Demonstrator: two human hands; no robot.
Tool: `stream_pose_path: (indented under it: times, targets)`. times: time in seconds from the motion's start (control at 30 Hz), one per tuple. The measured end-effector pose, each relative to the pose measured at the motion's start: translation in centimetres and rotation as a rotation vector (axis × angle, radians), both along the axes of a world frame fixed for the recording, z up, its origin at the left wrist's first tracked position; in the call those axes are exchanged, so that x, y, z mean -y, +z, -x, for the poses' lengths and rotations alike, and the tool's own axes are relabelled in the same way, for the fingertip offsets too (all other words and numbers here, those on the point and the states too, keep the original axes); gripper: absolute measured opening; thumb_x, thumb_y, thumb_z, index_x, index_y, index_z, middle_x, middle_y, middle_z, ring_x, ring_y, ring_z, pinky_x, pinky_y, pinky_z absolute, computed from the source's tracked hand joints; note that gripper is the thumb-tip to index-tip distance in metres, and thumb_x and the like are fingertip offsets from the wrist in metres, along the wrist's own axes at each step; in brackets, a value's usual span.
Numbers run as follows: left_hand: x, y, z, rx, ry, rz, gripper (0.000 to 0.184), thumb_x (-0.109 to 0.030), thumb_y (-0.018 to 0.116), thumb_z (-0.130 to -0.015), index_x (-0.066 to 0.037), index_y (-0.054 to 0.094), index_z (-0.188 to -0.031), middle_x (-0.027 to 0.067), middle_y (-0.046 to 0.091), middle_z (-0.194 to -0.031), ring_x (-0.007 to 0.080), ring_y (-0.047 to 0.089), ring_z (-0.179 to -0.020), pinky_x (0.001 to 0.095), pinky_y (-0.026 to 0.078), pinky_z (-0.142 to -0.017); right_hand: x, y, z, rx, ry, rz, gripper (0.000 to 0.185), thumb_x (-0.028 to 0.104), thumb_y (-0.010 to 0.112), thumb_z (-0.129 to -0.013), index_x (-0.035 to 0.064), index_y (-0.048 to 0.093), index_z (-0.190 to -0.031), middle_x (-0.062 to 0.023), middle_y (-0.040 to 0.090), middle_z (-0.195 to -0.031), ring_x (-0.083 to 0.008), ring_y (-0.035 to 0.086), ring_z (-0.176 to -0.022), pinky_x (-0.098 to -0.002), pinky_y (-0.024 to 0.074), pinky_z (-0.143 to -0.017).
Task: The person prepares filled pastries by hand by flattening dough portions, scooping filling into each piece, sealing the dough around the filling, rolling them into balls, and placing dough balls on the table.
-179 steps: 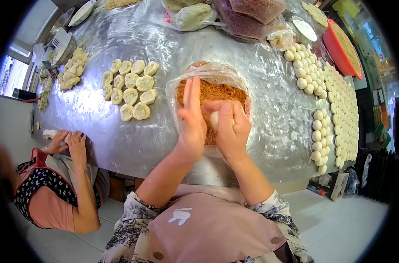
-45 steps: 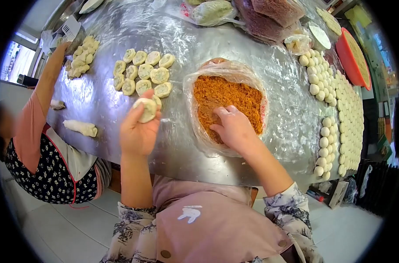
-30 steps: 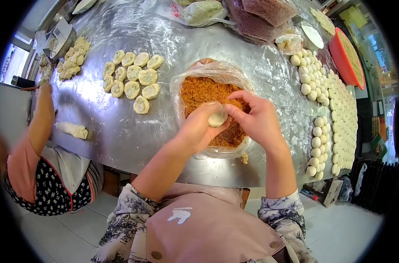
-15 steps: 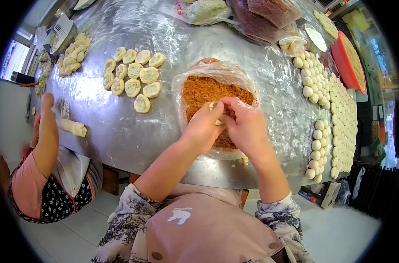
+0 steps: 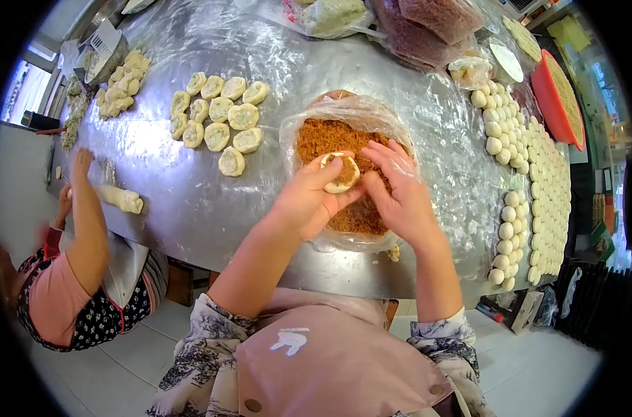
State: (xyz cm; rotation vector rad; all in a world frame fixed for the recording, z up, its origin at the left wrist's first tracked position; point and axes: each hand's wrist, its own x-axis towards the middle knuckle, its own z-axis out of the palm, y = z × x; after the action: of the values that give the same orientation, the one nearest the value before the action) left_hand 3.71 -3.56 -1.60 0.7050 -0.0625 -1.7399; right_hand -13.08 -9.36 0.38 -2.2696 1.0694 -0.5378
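Observation:
My left hand (image 5: 303, 203) is closed on a round piece of dough (image 5: 348, 183), its thumb over the top. Orange-brown filling shows in the middle of the dough, with a pale rim around it. Beside it, my right hand (image 5: 404, 198) has its fingers stretched out and apart, with nothing visible in them. Both hands are above a heap of orange-brown crumbly filling (image 5: 324, 137), which lies in an opened clear plastic bag (image 5: 288, 132) and is partly hidden by the hands.
Several flat dough pieces (image 5: 243, 117) lie left of the bag. Rows of dough balls (image 5: 494, 129) and flatter rounds (image 5: 548, 201) cover the right side. A red basin (image 5: 573, 125) stands far right. At left, a co-worker's arm (image 5: 86, 222) is near a dough roll (image 5: 125, 199).
My right hand has opened and moved off the dough, to the right. The dough in my left hand has turned, and its filled face now shows upward.

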Motion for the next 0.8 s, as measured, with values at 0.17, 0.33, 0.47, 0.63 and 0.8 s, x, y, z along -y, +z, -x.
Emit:
stream_pose_path:
  times: [0.17, 0.33, 0.47, 0.63, 0.8]
  targets:
    - [-0.4, 1.5, 0.6, -0.032, -0.174, -0.012, 0.038, -0.026, 0.039, -0.102, -0.004, 0.041, -0.133, 0.0137, 0.056, -0.123, 0.0256, 0.064, -0.098, 0.0381, 0.055, -0.082, -1.8, -0.4, -1.0, 0.111, 0.080, 0.077, 0.083, 0.042, 0.076, -0.074, 0.0040, 0.040, -0.138, -0.0158, 0.046, -0.140, -0.0394, 0.030, -0.137, -0.0468, 0.0296, -0.109]
    - [-1.1, 0.3, 0.9, 0.022, -0.253, 0.113, 0.036, -0.015, 0.042, -0.100, -0.005, 0.037, -0.134, 0.0084, 0.055, -0.119, 0.0183, 0.063, -0.093, 0.0347, 0.054, -0.079, -1.6, -2.0, -1.3, 0.179, 0.134, 0.365, 0.073, 0.055, 0.066, -0.074, 0.0030, 0.049, -0.123, -0.0146, 0.055, -0.128, -0.0428, 0.040, -0.130, -0.0535, 0.0304, -0.106]
    - [-1.4, -0.5, 1.7, 0.098, -0.183, 0.079, 0.041, -0.010, 0.040, -0.100, -0.005, 0.031, -0.140, 0.0084, 0.051, -0.126, 0.0198, 0.058, -0.108, 0.0341, 0.049, -0.090, -1.8, -2.7, -2.0, 0.276, 0.113, 0.344, 0.060, 0.058, 0.051, -0.086, 0.0054, 0.056, -0.115, -0.0131, 0.062, -0.116, -0.0427, 0.043, -0.128, -0.0536, 0.0300, -0.106]
    - [-1.3, 1.1, 2.5, -0.057, -0.127, 0.100, 0.039, -0.010, 0.038, -0.099, -0.005, 0.033, -0.138, 0.0130, 0.045, -0.133, 0.0239, 0.048, -0.123, 0.0396, 0.041, -0.104, -1.7, -2.0, -1.8, 0.395, 0.074, 0.248, 0.043, 0.040, 0.038, -0.100, 0.0047, 0.061, -0.110, -0.0143, 0.064, -0.113, -0.0436, 0.040, -0.130, -0.0541, 0.0237, -0.109]
    - [-1.2, 1.8, 2.9, -0.191, -0.079, 0.133, 0.037, -0.016, 0.037, -0.101, -0.004, 0.036, -0.136, 0.0124, 0.046, -0.134, 0.0233, 0.048, -0.124, 0.0371, 0.040, -0.106, -2.2, -2.6, -2.2, 0.440, -0.019, 0.235, 0.027, 0.028, 0.048, -0.097, 0.0084, 0.063, -0.108, -0.0127, 0.066, -0.109, -0.0404, 0.041, -0.131, -0.0523, 0.0233, -0.110]
